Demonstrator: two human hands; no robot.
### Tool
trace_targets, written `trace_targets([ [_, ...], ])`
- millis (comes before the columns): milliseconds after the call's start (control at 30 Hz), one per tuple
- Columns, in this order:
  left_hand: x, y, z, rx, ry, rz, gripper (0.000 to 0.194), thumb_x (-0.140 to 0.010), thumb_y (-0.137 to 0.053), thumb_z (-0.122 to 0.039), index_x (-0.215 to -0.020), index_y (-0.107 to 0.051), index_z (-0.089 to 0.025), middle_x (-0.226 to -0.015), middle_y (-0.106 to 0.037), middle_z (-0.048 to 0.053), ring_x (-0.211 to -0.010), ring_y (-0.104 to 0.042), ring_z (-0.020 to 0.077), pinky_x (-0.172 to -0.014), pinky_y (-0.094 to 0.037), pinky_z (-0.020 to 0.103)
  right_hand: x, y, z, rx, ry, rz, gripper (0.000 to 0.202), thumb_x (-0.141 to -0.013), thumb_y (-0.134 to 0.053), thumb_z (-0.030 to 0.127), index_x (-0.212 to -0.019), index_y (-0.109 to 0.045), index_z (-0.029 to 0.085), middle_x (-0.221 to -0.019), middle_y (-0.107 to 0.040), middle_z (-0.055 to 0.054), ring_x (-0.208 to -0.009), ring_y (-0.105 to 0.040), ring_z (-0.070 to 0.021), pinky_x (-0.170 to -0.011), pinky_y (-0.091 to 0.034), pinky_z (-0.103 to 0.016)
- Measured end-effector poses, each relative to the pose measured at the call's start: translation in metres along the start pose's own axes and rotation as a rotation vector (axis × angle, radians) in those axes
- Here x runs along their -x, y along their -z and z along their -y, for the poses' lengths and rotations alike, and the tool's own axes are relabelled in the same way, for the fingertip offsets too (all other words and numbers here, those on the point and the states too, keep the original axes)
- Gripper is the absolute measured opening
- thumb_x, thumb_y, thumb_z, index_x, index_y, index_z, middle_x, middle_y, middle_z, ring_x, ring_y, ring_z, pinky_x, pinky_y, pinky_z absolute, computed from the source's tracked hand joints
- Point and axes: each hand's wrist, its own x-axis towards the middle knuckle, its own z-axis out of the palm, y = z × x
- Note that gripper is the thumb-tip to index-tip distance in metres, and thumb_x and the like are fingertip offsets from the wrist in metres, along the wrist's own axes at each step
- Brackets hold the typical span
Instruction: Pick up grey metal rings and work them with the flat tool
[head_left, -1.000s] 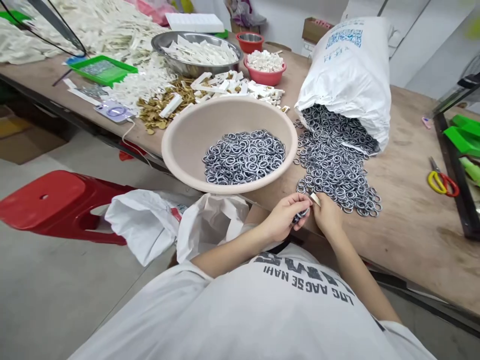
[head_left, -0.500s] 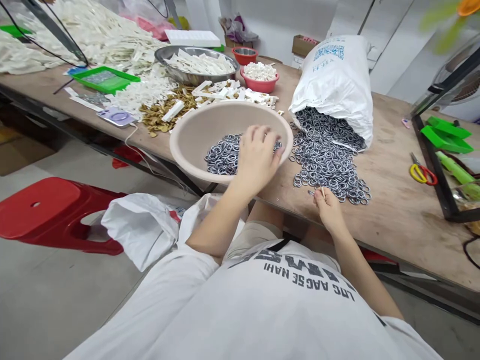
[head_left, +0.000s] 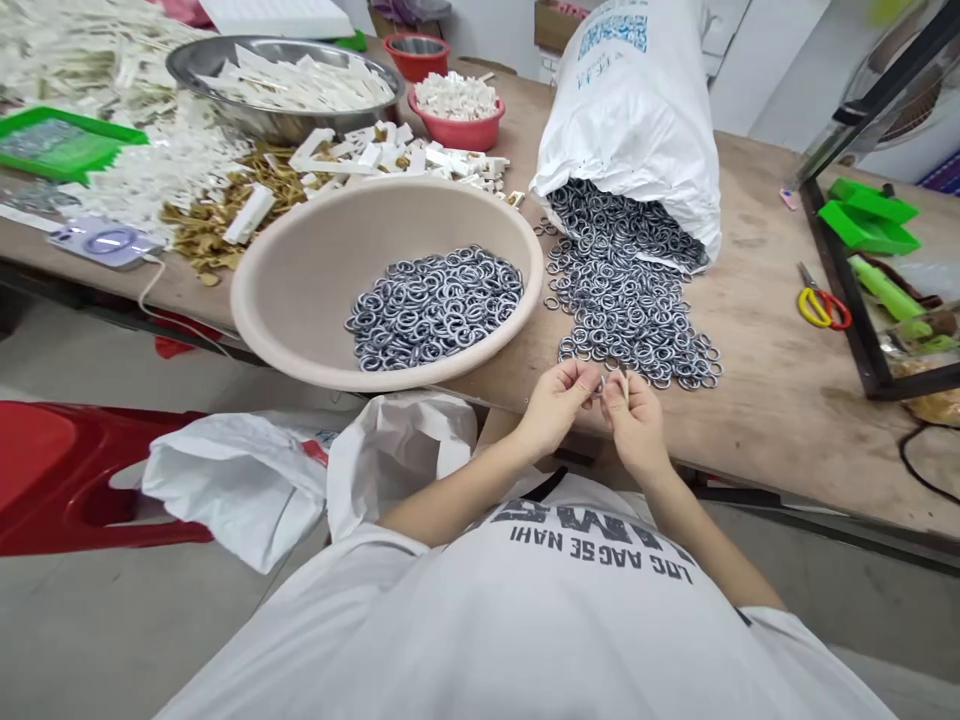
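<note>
My left hand (head_left: 559, 405) and my right hand (head_left: 636, 420) meet at the table's front edge, just in front of a loose pile of grey metal rings (head_left: 630, 310). The right hand pinches a thin, light-coloured stick-like piece (head_left: 625, 386). Between the left thumb and fingers is a small grey piece, probably a ring, mostly hidden. To the left stands a beige basin (head_left: 300, 300) with many rings (head_left: 439, 305) in it. Behind the loose pile lies a white sack (head_left: 630, 110), its mouth open and rings spilling out.
Scissors (head_left: 823, 305) and green trays (head_left: 866, 220) are at the right by a black frame (head_left: 847, 290). Behind the basin are a steel bowl (head_left: 270, 125), a red bowl (head_left: 461, 130) and white parts. A phone (head_left: 105, 243) lies left; a red stool (head_left: 90, 480) stands below.
My left hand has left the basin and moved right to meet my right hand, its fingers now closed. The camera view has shifted, so the basin appears larger and farther left.
</note>
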Motion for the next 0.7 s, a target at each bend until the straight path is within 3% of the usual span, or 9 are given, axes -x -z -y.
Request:
trace_targets([
  [167,-0.008,-0.003,0.008,0.368,0.292,0.004,0.044,-0.074,-0.082,-0.050,-0.074,-0.059,-0.013,-0.064,-0.051,-0.004,-0.053,-0.041,0.0038,-0.055,-0.035,0.018,-0.008,0.003,-0.001,0.036,-0.011,-0.014,0.025,-0.086,-0.071,0.044,-0.093,-0.057,0.024,-0.081,-0.061,0.002,-0.070,-0.059,-0.0133,-0.066,-0.055,-0.026],
  [300,-0.010,0.002,0.008,0.392,0.364,0.104,0.045,-0.072,-0.083,-0.052,-0.076,-0.065,-0.011,-0.065,-0.055,-0.002,-0.056,-0.045,0.0045,-0.056,-0.037,0.018,-0.015,0.016,0.001,0.077,-0.014,0.092,0.034,-0.082,-0.076,0.038,-0.112,-0.066,0.026,-0.099,-0.069,-0.002,-0.081,-0.064,-0.0158,-0.072,-0.057,-0.030],
  [433,-0.013,0.006,0.013,0.278,0.458,0.184,0.055,-0.072,-0.078,-0.064,-0.075,-0.065,-0.011,-0.061,-0.054,-0.001,-0.053,-0.046,0.0062,-0.053,-0.034,0.020,-0.018,0.028,-0.001,0.176,0.012,0.140,0.027,-0.082,-0.076,0.038,-0.105,-0.073,0.025,-0.092,-0.073,-0.002,-0.077,-0.066,-0.0170,-0.074,-0.057,-0.033],
  [533,-0.016,0.006,0.019,0.201,0.465,0.201,0.060,-0.075,-0.069,-0.072,-0.068,-0.060,-0.013,-0.055,-0.047,-0.003,-0.050,-0.041,0.0066,-0.050,-0.030,0.021,-0.019,0.030,-0.005,0.220,0.010,0.098,0.031,-0.081,-0.076,0.039,-0.108,-0.074,0.025,-0.092,-0.073,-0.002,-0.076,-0.066,-0.0173,-0.073,-0.056,-0.033],
  [700,-0.018,0.004,0.020,0.147,0.360,0.198,0.052,-0.081,-0.068,-0.065,-0.071,-0.058,-0.015,-0.061,-0.048,-0.003,-0.055,-0.039,0.0068,-0.055,-0.031,0.021,-0.026,0.024,-0.012,0.081,-0.064,0.020,0.020,-0.087,-0.070,0.042,-0.094,-0.073,0.024,-0.078,-0.071,0.000,-0.065,-0.063,-0.0148,-0.064,-0.054,-0.030],
])
